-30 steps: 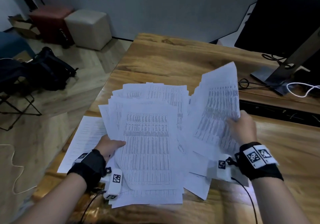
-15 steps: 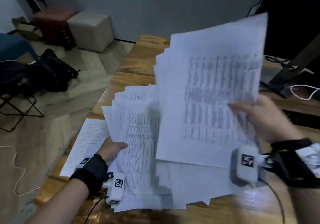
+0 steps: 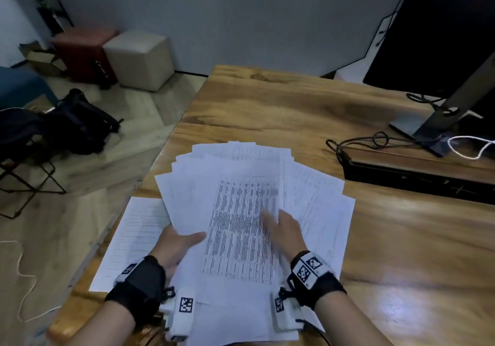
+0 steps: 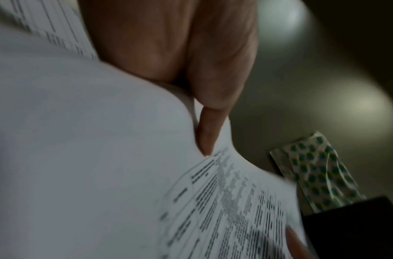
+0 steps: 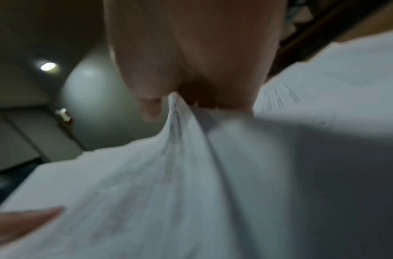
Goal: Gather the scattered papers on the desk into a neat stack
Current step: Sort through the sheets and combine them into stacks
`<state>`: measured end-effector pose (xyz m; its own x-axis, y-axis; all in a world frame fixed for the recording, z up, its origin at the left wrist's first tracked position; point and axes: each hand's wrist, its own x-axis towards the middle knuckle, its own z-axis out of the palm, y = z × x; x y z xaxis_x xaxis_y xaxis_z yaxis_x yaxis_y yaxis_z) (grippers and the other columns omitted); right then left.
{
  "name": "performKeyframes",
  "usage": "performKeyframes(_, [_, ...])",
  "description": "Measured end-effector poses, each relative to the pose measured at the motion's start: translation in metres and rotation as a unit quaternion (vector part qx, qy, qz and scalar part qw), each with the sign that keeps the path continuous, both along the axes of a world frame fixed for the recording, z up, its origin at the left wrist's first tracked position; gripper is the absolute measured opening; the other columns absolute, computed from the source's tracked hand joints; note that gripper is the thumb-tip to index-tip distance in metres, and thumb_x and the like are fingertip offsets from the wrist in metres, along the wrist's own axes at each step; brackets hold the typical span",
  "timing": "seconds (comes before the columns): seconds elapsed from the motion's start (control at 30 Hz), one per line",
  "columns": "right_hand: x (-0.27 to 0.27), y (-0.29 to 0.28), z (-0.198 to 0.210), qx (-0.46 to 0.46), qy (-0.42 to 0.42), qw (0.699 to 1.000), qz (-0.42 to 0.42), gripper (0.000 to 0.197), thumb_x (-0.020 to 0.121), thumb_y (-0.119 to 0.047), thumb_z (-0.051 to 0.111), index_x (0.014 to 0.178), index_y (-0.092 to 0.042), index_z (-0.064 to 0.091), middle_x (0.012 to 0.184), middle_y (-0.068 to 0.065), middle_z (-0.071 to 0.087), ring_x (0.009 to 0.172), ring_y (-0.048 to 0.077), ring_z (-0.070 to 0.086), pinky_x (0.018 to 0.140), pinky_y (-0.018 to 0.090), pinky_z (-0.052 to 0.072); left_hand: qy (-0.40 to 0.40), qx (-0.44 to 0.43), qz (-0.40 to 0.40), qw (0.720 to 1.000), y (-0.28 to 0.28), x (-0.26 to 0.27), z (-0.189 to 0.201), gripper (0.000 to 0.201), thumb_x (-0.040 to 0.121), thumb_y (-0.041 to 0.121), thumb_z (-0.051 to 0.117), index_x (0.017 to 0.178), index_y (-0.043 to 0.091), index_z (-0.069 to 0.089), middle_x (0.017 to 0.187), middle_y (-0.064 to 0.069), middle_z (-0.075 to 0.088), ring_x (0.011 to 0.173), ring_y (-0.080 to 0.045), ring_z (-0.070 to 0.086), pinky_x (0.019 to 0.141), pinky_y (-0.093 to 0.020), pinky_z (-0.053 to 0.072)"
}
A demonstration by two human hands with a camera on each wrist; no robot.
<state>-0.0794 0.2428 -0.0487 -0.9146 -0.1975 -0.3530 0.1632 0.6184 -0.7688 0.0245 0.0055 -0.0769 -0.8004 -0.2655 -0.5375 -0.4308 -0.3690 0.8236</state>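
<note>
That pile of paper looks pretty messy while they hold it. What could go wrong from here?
1. The fanned white printed sheets overlap unevenly; the left hand grips only one edge, so some may slip out.
2. The single lined sheet lies apart at the wooden desk edge, partly overhanging it; it could be missed or brushed onto the floor.
3. The right hand lies on top of the pile; in the right wrist view the paper bunches, so creasing seems possible.
</note>
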Motion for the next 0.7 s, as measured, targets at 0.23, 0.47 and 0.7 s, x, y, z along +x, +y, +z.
performKeyframes(0.23, [-0.047,0.001,-0.022,0.259,0.031,0.959,-0.113,0.054,0.093,-0.045,0.054,0.128,-0.004,0.049,0.136,0.015,0.045,0.127,0.033,0.042,0.1,0.043,0.041,0.03,0.018,-0.021,0.999,-0.023,0.025,0.009,0.053,0.081,0.004,0.077,0.132,0.011,0.062,0.128,-0.017,0.07,0.117,-0.041,0.066,0.104,-0.064,0.045])
performKeyframes(0.47, [-0.049,-0.038,-0.022,0.301,-0.034,0.946,-0.114,0.071,0.083,-0.056,0.065,0.128,-0.005,0.045,0.127,0.01,0.053,0.122,0.029,0.052,0.096,0.042,0.042,0.002,-0.006,0.032,0.999,-0.036,0.04,-0.011,0.057,0.081,0.007,0.076,0.135,0.015,0.06,0.129,-0.012,0.071,0.12,-0.038,0.064,0.107,-0.062,0.043])
performKeyframes(0.7, [-0.058,-0.019,-0.011,0.146,-0.048,0.965,-0.213,0.008,0.091,-0.003,0.056,0.086,-0.001,0.061,0.108,0.018,0.066,0.101,0.035,0.065,0.076,0.034,0.052,-0.019,-0.017,0.038,0.999,-0.036,0.043,-0.014,0.047,0.087,0.001,0.07,0.132,0.013,0.061,0.125,-0.012,0.073,0.117,-0.039,0.066,0.105,-0.062,0.045])
